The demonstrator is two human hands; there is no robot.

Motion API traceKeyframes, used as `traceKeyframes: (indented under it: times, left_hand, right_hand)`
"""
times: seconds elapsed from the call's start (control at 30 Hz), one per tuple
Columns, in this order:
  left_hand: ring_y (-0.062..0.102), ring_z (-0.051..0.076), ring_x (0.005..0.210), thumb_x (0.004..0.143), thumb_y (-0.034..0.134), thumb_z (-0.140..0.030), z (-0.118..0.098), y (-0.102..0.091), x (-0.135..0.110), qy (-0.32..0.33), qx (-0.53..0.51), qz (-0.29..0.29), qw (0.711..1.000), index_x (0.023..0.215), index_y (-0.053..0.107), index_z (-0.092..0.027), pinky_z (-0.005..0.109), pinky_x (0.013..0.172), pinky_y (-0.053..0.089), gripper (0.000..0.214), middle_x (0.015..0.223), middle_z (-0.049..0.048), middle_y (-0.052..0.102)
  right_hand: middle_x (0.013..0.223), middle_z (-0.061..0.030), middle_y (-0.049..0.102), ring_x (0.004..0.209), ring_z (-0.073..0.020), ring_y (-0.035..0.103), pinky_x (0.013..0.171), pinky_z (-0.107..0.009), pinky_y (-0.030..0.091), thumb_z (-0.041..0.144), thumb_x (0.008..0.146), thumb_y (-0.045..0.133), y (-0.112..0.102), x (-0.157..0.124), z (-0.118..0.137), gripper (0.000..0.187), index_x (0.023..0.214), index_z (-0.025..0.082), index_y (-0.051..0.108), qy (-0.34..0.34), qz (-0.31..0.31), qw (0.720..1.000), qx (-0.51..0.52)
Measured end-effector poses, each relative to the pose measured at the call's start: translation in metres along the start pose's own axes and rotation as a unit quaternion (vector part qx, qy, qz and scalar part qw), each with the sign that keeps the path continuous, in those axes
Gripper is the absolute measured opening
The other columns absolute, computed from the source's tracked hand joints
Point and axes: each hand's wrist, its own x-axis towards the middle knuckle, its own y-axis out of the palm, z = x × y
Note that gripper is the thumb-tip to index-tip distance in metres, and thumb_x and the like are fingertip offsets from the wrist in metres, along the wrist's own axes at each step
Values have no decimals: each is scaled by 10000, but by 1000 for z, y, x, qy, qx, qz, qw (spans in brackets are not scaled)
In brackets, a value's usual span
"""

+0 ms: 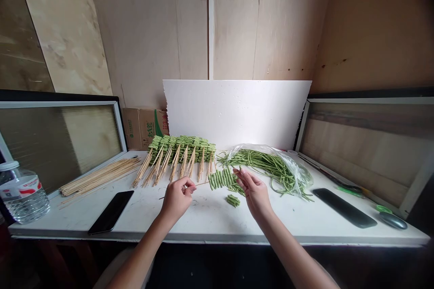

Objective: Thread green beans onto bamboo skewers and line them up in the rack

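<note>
My left hand (176,196) is closed in a pinch on the thin end of a bamboo skewer (200,184) that carries a row of short green bean pieces (221,178). My right hand (253,189) is at the skewer's other end, its fingers closed around the bean pieces at the tip. A few loose cut bean pieces (233,200) lie on the white table (210,219) just below the skewer. Finished bean skewers (179,151) are stacked in a row behind my hands.
A pile of long green beans (271,167) lies on a clear plastic bag to the right. Bare bamboo skewers (98,176) lie at left, near a black phone (111,211) and a water bottle (21,192). A black remote (344,207) and a mouse (393,220) sit at right.
</note>
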Motion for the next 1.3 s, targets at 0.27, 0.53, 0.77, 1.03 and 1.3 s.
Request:
traceKeyframes:
  times: [0.27,0.53,0.77,1.03,1.3]
  left_hand:
    - [629,170,561,867,596,-249,-8,5,-5,-23,-15,15,1000,743,644,-197,246,525,405,143,680,28,694]
    - [591,154,523,863,592,-253,-9,8,-6,-14,-18,12,1000,732,630,-194,240,517,389,149,632,14,659]
    - [665,184,604,874,602,-282,-13,7,-3,-14,-45,9,999,760,652,-190,257,557,449,155,683,40,702]
    - [673,190,601,879,605,-340,6,-3,6,-46,-22,-17,999,767,657,-188,267,584,460,196,662,34,709]
    - [671,197,610,871,611,-365,10,-1,6,-57,-24,-4,998,772,654,-189,269,584,455,207,678,43,715]
  right_hand:
    - [1143,-91,801,1266,-320,661,1003,-403,579,475,714,888,8,-9,-2,325,920,232,826,-11,-24,1000,4]
    - [1082,-86,808,1167,-285,693,965,-363,572,463,720,896,15,-19,-8,351,955,211,828,-23,-39,999,-7]
    - [1123,-82,797,1102,-288,710,887,-360,588,495,670,921,11,-11,-11,421,977,221,830,-18,-34,999,-22]
    - [861,-85,808,888,-305,714,851,-434,551,552,661,888,-25,16,10,323,754,252,813,-59,141,931,-333]
    - [644,-66,714,836,-312,613,823,-414,481,413,652,874,-47,19,-21,152,610,296,787,-171,156,807,-544]
